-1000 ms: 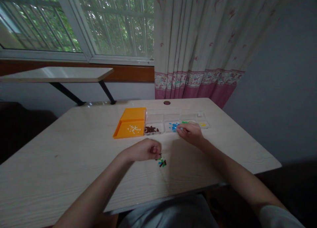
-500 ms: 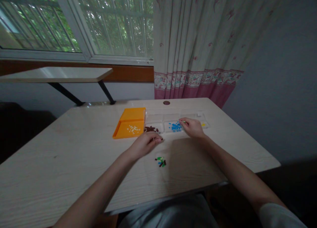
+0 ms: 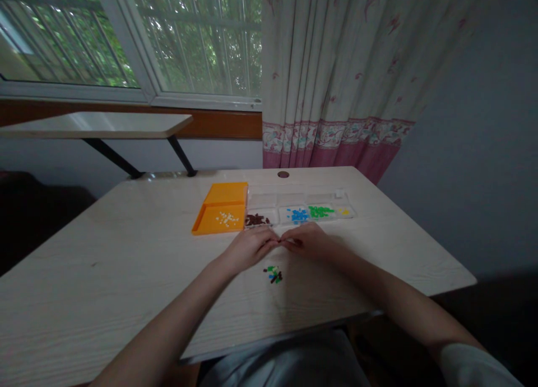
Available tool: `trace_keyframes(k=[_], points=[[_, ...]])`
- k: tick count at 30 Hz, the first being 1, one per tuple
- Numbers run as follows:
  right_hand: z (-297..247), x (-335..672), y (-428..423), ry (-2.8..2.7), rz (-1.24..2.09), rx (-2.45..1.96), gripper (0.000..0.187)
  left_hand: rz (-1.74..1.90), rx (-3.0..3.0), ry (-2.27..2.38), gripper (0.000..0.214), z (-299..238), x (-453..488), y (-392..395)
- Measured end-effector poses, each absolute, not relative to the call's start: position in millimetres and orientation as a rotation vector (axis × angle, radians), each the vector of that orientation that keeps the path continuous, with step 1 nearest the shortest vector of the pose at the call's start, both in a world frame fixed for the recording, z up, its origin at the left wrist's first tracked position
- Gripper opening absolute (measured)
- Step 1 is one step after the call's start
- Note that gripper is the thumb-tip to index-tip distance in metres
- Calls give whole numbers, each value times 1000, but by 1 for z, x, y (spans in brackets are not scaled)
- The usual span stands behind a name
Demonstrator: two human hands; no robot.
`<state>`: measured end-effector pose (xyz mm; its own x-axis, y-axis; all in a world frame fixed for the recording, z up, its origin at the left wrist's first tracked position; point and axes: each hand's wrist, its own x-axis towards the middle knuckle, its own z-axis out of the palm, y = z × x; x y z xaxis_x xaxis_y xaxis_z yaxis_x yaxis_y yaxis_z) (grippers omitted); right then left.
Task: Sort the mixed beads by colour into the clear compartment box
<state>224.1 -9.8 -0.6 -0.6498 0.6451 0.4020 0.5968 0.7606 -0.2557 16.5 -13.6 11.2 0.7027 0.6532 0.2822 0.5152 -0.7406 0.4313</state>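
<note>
My left hand (image 3: 252, 247) and my right hand (image 3: 310, 241) meet fingertip to fingertip above the table, in front of the clear tray. Both are closed in a pinch. A small dark brown piece shows at the left fingertips; whatever my right fingers pinch is too small to make out. Just below the hands lies a little pile of green, brown, blue and pale pieces (image 3: 274, 275). Behind them, the clear divided tray (image 3: 275, 216) holds brown pieces (image 3: 257, 219), blue pieces (image 3: 297, 215), green pieces (image 3: 320, 211) and a few yellow pieces (image 3: 344, 211).
An open orange case (image 3: 226, 194) with small white pieces (image 3: 227, 219) stands left of the clear tray. A raised shelf (image 3: 96, 125) on black legs is at the back left. A round brown grommet (image 3: 283, 174) sits near the table's back edge, before the curtain (image 3: 328, 95).
My right hand has come from the tray's green compartment down and left to meet my left hand, uncovering the green pieces. The left hand has hardly moved.
</note>
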Motion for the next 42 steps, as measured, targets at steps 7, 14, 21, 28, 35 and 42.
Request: trace_keyframes(k=[7, 14, 21, 28, 35, 42], points=[[-3, 224, -10, -2406, 196, -931, 15, 647, 2516, 879, 23, 9, 17, -13], [-9, 220, -10, -2271, 262, -980, 14, 801, 2437, 938, 23, 9, 16, -12], [7, 214, -22, -2547, 633, -1046, 16, 1130, 2370, 1185, 20, 22, 4, -8], [3, 207, -29, -2674, 631, -907, 18, 1329, 2436, 1243, 18, 23, 0, -10], [-2, 208, -30, -2657, 656, -861, 15, 1336, 2456, 1225, 20, 20, 0, -10], [-6, 208, -24, -2489, 891, -969, 15, 1094, 2465, 1575, 24, 4, -6, 8]])
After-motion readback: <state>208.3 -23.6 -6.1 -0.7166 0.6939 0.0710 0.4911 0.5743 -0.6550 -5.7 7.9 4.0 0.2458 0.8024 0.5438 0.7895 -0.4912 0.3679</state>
